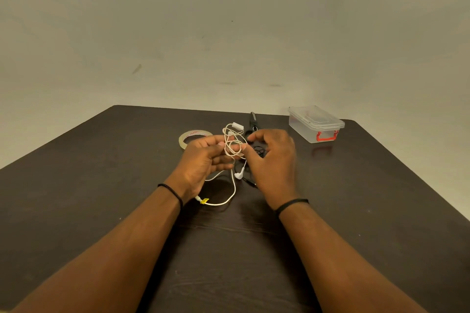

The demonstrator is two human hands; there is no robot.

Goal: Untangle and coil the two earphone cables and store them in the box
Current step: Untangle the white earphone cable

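A white earphone cable (233,145) is bunched in loose loops between my hands above the dark table (101,185). My left hand (203,160) holds the loops, with the cable wound around its fingers. My right hand (272,157) pinches the cable at its right side. One white earbud (238,175) dangles below, and the plug end with a yellow tag (204,201) lies on the table. The black earphone cable (259,150) lies on the table, mostly hidden behind my right hand. The clear plastic box (315,124) with a red latch stands lidded at the back right.
A roll of tape (194,137) lies flat at the back left of my hands. A dark tool with loop handles, perhaps scissors (252,122), lies behind the cables. The table's far edge runs just behind the box.
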